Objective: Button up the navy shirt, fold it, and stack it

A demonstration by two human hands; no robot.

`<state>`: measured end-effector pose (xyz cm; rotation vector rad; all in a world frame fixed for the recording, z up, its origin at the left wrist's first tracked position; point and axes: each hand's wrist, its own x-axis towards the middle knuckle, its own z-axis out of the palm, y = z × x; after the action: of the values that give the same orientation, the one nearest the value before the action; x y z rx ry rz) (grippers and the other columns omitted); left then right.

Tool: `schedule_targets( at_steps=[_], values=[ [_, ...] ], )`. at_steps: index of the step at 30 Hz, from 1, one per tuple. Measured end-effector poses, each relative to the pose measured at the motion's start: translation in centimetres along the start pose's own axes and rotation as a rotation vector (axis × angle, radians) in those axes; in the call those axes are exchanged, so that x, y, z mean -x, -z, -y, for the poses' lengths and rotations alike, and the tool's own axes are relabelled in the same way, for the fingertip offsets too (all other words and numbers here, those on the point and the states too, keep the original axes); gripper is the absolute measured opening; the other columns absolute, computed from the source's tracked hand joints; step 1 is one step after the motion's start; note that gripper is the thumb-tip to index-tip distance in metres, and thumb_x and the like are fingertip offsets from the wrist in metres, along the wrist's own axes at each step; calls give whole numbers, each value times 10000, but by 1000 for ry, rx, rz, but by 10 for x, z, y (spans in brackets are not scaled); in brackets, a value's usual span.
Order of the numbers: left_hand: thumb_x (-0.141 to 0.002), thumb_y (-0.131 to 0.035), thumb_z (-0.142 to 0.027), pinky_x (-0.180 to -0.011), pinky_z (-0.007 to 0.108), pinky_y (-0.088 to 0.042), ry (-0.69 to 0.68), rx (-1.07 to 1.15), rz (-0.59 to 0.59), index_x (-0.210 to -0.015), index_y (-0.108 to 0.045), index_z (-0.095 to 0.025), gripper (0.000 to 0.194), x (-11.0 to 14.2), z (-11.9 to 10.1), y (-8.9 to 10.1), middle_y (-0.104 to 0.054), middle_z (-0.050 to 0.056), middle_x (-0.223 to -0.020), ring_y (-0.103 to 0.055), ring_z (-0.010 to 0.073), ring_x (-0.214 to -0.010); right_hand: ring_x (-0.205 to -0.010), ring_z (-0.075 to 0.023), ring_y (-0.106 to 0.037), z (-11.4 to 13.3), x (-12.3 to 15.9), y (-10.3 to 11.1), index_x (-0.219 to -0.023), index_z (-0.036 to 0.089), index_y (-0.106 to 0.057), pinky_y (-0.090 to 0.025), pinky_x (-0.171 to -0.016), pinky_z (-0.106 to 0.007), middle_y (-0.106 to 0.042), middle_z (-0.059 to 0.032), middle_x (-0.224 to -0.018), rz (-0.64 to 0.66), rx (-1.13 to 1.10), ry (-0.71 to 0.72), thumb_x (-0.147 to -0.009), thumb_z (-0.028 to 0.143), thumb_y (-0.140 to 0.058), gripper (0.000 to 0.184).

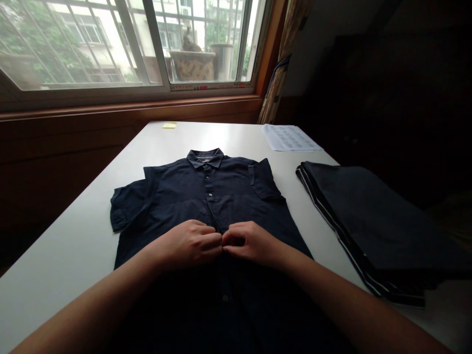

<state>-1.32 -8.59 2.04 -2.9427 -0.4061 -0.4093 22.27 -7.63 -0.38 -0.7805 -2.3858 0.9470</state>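
Note:
A dark navy short-sleeved shirt (177,189) lies front side up on the white table (73,255), its collar (205,158) toward the window. Over the middle of its button placket, my left hand (193,243) and my right hand (250,241) meet, fingers bent and pinched on the cloth. Their fingertips touch or nearly touch, and they hide whatever button or buttonhole lies between them. Two buttons show above my hands, and another button (225,298) shows below. The sleeve on the left spreads outward; the one on the right lies folded in.
To the right, a folded dark cloth (368,211) with white-striped edges lies along the table's side. Printed papers (289,137) rest at the back right, and a yellow sticky note (169,125) at the back left. Beyond the far edge stands a window (162,91) with a curtain (276,83).

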Motion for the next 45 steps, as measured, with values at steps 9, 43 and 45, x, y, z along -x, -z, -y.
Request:
schedule_targets(
  at_steps=[9, 43, 45],
  values=[
    [-998, -496, -206, -568, 298, -386, 1, -29, -37, -857, -564, -187, 157, 1, 2, 0, -571, -10, -741, -511, 126, -626, -618, -99, -567, 6, 0, -3, -875, 174, -732, -432, -599, -193, -662, 8, -754, -14, 1, -79, -777, 166, -721, 99],
    [-972, -488, -159, -534, 332, -322, 7, 125, 51, -805, -586, -183, 195, 0, 2, 9, -578, 3, -690, -490, 147, -600, -676, -112, -565, 5, 0, 0, -876, 183, -702, -419, -704, -225, -612, 34, -730, 49, 98, -40, -767, 169, -749, 119],
    [-960, -499, -153, -529, 334, -323, 8, 160, 56, -805, -593, -185, 184, 0, 3, 10, -585, 10, -695, -502, 148, -606, -687, -117, -573, 4, -1, 1, -864, 180, -706, -421, -696, -224, -631, 21, -756, 63, 107, -24, -787, 162, -729, 83]
  ],
)
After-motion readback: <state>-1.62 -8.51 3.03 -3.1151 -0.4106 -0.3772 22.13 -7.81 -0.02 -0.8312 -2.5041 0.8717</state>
